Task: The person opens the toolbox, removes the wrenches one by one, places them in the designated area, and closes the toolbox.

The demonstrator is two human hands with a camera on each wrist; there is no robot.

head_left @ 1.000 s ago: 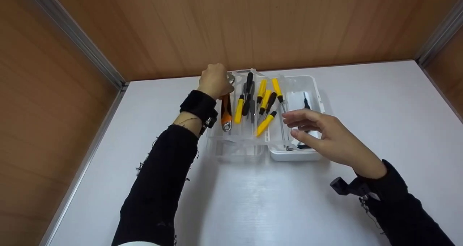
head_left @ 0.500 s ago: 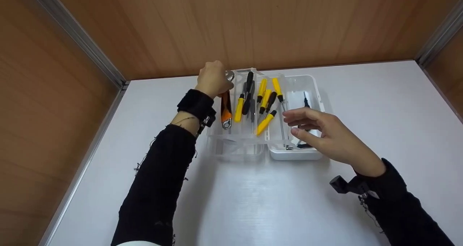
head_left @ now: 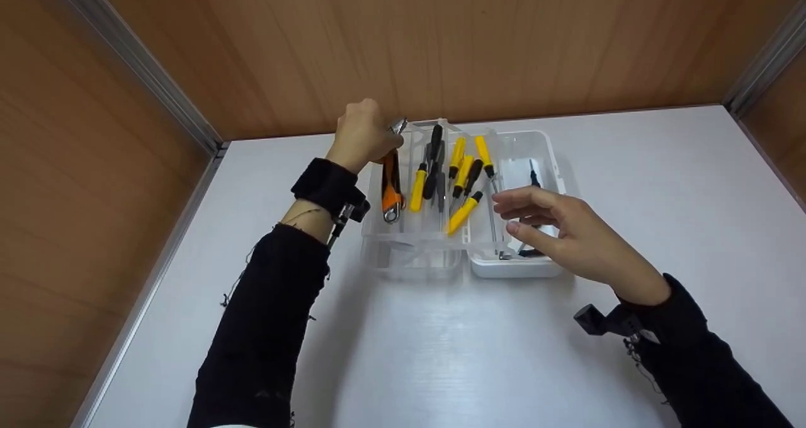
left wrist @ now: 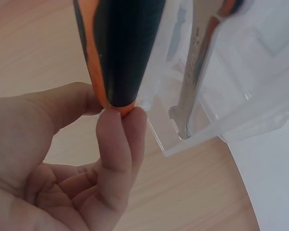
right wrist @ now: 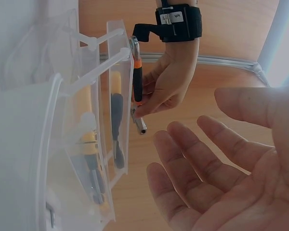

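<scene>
At the far left corner of the clear tray (head_left: 409, 252) on the tabletop (head_left: 441, 352), the left hand (head_left: 362, 135) pinches the head end of the orange-and-black wrench (head_left: 391, 185) in a narrow grip, its handle tilted over the tray; lifting it straight should keep it from snagging the wall. The right hand (head_left: 560, 226) hovers with fingers spread, holding nothing, above the white tray (head_left: 548, 163), which holds a few small tools, while the clear tray holds yellow and black screwdrivers (head_left: 463, 176).

The left hand (head_left: 362, 135) sits above the middle of the head view, arm stretched forward, fingers (left wrist: 118, 144) and thumb pinched together. The right hand (head_left: 560, 230) hovers right of centre, palm turned inward, fingers (right wrist: 192, 159) loosely spread.
</scene>
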